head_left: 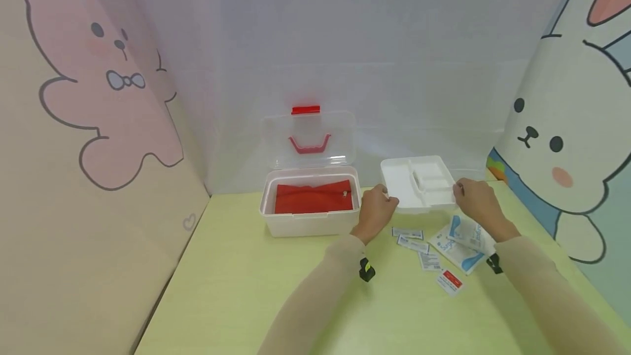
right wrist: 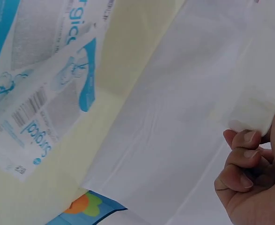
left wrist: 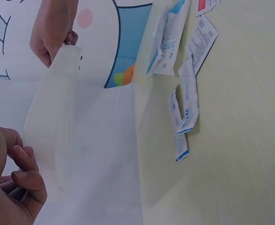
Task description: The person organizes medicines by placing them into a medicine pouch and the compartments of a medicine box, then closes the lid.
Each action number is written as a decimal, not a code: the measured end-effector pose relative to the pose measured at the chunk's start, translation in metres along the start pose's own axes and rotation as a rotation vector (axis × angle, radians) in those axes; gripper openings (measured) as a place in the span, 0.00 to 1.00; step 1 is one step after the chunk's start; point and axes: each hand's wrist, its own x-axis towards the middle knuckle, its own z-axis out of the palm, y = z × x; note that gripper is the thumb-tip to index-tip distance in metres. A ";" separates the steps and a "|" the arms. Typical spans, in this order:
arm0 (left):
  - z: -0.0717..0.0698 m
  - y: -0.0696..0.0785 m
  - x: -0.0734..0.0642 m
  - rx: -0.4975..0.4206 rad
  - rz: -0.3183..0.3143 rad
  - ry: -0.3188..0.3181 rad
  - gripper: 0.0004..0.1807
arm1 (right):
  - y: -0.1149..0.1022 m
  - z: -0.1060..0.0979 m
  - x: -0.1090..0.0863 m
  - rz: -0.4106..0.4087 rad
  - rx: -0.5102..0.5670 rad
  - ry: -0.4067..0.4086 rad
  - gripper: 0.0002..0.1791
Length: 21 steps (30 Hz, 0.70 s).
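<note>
A white compartment tray (head_left: 401, 182) is held up above the back right of the table, tilted so its divided inside faces the head camera. My left hand (head_left: 377, 210) grips its left edge, and my right hand (head_left: 479, 204) pinches the right edge. In the left wrist view the tray (left wrist: 53, 117) appears side-on, off the table. To the left stands a white box (head_left: 308, 224) with its clear lid (head_left: 276, 141) raised; a red zippered pouch (head_left: 310, 199) lies inside.
On the table (head_left: 227, 289), below the tray, lie surgical packets (head_left: 455, 251), two narrow sachets (head_left: 413, 244), a small printed packet (head_left: 430, 261) and a red-and-white packet (head_left: 450, 282). A white sheet (head_left: 394, 70) hangs behind; rabbit-printed panels stand at both sides.
</note>
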 end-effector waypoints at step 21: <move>-0.106 0.005 -0.057 -0.115 0.096 -0.048 0.07 | -0.087 -0.038 -0.044 -0.130 0.083 0.048 0.17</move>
